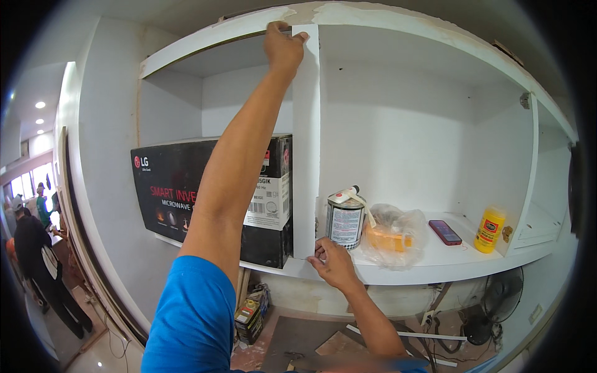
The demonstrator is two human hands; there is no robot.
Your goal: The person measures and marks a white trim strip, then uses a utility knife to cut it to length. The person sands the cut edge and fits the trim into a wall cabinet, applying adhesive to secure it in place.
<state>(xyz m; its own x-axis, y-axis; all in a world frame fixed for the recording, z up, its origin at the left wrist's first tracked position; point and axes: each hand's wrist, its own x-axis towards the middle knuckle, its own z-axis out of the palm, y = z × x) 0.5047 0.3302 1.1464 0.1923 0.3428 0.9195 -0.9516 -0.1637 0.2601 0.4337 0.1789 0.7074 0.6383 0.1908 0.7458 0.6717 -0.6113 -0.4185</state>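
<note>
A narrow white upright strip (305,143) stands at the front of a white wall cabinet, between two compartments. My left hand (284,48) is closed at its top end, with the thumb on the strip and the fingers up by the top rail. At the lower end of the strip, my right hand (334,263) pinches the edge between thumb and fingers. Left of the strip sits a large black carton (171,180), partly hidden behind my left arm. A can (346,225) with a white tube lying across its top stands just right of my right hand.
On the cabinet shelf (448,264) lie an orange item in a clear plastic bag (395,236) and a phone (445,232), beside a yellow bottle (490,230). Below are a black fan (491,304), boards, cables and a small box (249,320). People (43,261) stand far left.
</note>
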